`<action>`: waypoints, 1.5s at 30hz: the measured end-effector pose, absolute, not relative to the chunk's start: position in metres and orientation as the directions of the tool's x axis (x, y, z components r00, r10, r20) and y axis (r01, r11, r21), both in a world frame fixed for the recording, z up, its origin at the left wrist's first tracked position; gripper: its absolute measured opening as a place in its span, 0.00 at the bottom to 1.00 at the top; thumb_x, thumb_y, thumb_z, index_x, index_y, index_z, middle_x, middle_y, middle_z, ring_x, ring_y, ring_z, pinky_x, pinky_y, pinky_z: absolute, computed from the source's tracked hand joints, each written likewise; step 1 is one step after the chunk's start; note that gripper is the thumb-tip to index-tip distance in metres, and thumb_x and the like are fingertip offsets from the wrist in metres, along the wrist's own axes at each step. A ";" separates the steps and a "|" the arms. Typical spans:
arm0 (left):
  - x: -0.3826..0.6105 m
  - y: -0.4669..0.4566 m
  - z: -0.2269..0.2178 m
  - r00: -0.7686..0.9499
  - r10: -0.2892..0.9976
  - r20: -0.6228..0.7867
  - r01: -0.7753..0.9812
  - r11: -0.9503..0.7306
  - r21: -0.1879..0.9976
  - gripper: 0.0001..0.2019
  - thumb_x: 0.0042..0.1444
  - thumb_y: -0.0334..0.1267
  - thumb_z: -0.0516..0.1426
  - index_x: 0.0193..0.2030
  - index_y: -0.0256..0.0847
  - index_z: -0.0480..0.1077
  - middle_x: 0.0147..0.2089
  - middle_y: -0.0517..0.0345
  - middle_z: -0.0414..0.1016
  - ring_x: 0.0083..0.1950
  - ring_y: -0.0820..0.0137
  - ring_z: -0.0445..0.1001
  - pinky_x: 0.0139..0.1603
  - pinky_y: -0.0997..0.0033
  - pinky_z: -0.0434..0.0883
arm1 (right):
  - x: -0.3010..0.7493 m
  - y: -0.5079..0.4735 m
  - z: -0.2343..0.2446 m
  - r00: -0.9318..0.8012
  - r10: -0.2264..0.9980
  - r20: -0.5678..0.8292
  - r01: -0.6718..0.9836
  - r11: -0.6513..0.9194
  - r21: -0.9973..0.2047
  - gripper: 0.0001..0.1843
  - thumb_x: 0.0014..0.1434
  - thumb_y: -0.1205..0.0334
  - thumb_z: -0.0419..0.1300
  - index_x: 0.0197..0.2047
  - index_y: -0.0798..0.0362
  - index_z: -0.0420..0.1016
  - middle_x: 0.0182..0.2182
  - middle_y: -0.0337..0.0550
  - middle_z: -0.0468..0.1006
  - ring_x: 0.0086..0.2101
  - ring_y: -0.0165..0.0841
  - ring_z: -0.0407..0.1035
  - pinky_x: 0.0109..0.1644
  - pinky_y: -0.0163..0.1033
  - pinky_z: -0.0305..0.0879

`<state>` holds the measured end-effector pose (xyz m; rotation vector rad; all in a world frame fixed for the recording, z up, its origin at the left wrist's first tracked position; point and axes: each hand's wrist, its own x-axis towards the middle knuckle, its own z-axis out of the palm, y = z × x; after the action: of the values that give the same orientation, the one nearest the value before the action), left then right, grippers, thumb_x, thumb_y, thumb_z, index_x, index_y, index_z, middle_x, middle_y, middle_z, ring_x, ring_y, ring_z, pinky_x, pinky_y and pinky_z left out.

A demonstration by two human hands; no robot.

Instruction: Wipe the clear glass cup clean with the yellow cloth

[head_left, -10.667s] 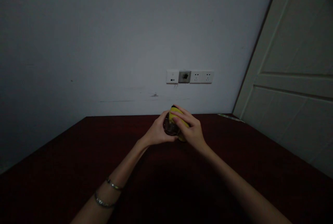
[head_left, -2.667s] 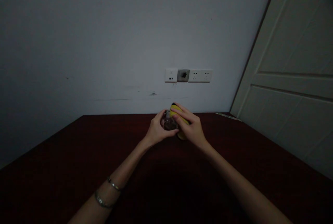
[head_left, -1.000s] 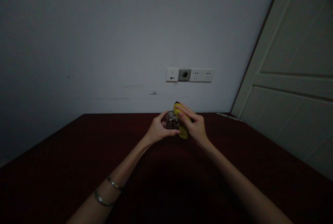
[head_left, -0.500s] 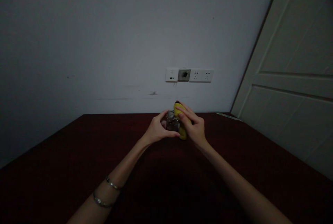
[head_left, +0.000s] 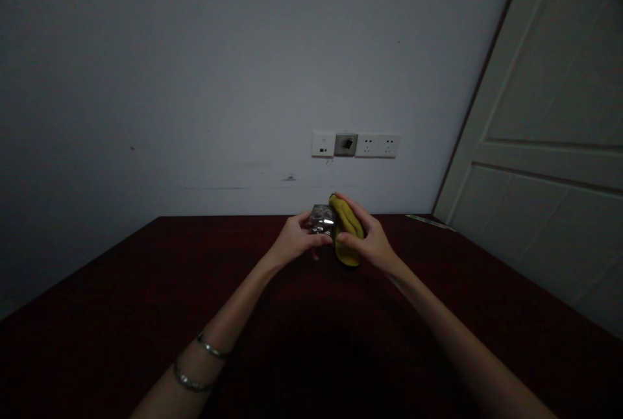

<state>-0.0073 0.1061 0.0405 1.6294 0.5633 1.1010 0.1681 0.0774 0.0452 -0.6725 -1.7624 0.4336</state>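
Over the dark red table point(head_left: 146, 289), my left hand point(head_left: 292, 245) is closed round a small clear glass jar point(head_left: 322, 220) that catches a glint of light. My right hand point(head_left: 372, 242) grips a yellow cloth point(head_left: 346, 232) bunched against the jar's right side. Both hands are held close together near the far edge of the table. Two thin bracelets point(head_left: 202, 360) sit on my left wrist. The light is dim and the jar's details are hard to make out.
A grey wall stands behind the table with a row of sockets and a switch point(head_left: 355, 144). A pale panelled door point(head_left: 549, 146) is at the right. A thin light strip point(head_left: 431, 220) lies at the table's far right corner.
The yellow cloth has slid from over the jar's top to its right side, so more of the jar shows. Both hands have stayed in about the same spot.
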 end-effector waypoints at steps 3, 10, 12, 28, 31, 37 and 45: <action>-0.008 0.110 0.038 0.506 0.792 0.341 -0.126 -0.323 0.938 0.28 0.37 0.48 0.66 0.43 0.33 0.67 0.35 0.54 0.71 0.24 0.75 0.69 0.17 0.74 0.71 | 0.167 0.072 0.046 -0.275 0.556 0.785 0.366 0.815 -0.449 0.44 0.41 0.51 0.69 0.61 0.43 0.57 0.61 0.47 0.59 0.59 0.43 0.54 0.63 0.52 0.50; -0.009 0.110 0.036 0.561 0.781 0.274 -0.080 -0.279 0.957 0.26 0.41 0.50 0.64 0.42 0.34 0.67 0.33 0.55 0.71 0.21 0.77 0.69 0.19 0.73 0.72 | 0.164 0.075 0.042 -0.325 0.512 0.796 0.417 0.832 -0.365 0.44 0.43 0.54 0.68 0.62 0.45 0.55 0.62 0.51 0.55 0.61 0.42 0.51 0.63 0.51 0.50; -0.012 0.112 0.036 0.595 0.758 0.267 -0.076 -0.279 0.957 0.28 0.39 0.51 0.65 0.43 0.33 0.66 0.32 0.56 0.71 0.22 0.76 0.69 0.21 0.74 0.72 | 0.165 0.076 0.040 -0.307 0.526 0.793 0.406 0.826 -0.391 0.43 0.43 0.55 0.68 0.61 0.44 0.57 0.61 0.49 0.56 0.60 0.42 0.52 0.63 0.51 0.50; -0.015 0.116 0.032 0.514 0.734 0.444 0.118 -0.574 0.811 0.35 0.33 0.40 0.69 0.51 0.35 0.64 0.48 0.45 0.72 0.48 0.59 0.72 0.50 0.55 0.68 | 0.155 0.085 0.034 -0.117 0.804 0.583 0.162 0.595 -0.787 0.42 0.41 0.56 0.68 0.60 0.49 0.60 0.50 0.48 0.74 0.47 0.39 0.70 0.53 0.48 0.66; -0.015 0.114 0.032 0.481 0.720 0.500 0.139 -0.626 0.767 0.38 0.33 0.40 0.68 0.54 0.36 0.63 0.51 0.45 0.71 0.50 0.58 0.71 0.53 0.54 0.66 | 0.157 0.090 0.032 -0.114 0.796 0.595 0.119 0.606 -0.787 0.33 0.50 0.51 0.62 0.58 0.49 0.63 0.53 0.47 0.71 0.51 0.39 0.67 0.57 0.49 0.61; -0.009 0.107 0.033 0.387 0.678 0.625 0.203 -0.724 0.660 0.42 0.36 0.38 0.66 0.60 0.36 0.55 0.56 0.43 0.66 0.55 0.58 0.67 0.56 0.55 0.64 | 0.149 0.083 0.036 -0.006 0.661 0.750 0.168 0.740 -0.651 0.18 0.55 0.53 0.58 0.49 0.45 0.73 0.58 0.41 0.65 0.57 0.37 0.59 0.62 0.49 0.52; -0.005 0.105 0.034 0.326 0.608 0.725 0.223 -0.794 0.566 0.40 0.38 0.34 0.63 0.60 0.38 0.53 0.59 0.44 0.59 0.59 0.57 0.61 0.60 0.56 0.60 | 0.142 0.071 0.042 -0.037 0.562 0.826 0.229 0.810 -0.540 0.14 0.55 0.59 0.59 0.46 0.40 0.75 0.58 0.36 0.64 0.56 0.36 0.62 0.61 0.48 0.56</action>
<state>-0.0047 0.1050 0.0339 2.2329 0.7375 1.4602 0.1420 0.0710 0.0421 -0.6384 -1.6185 0.2996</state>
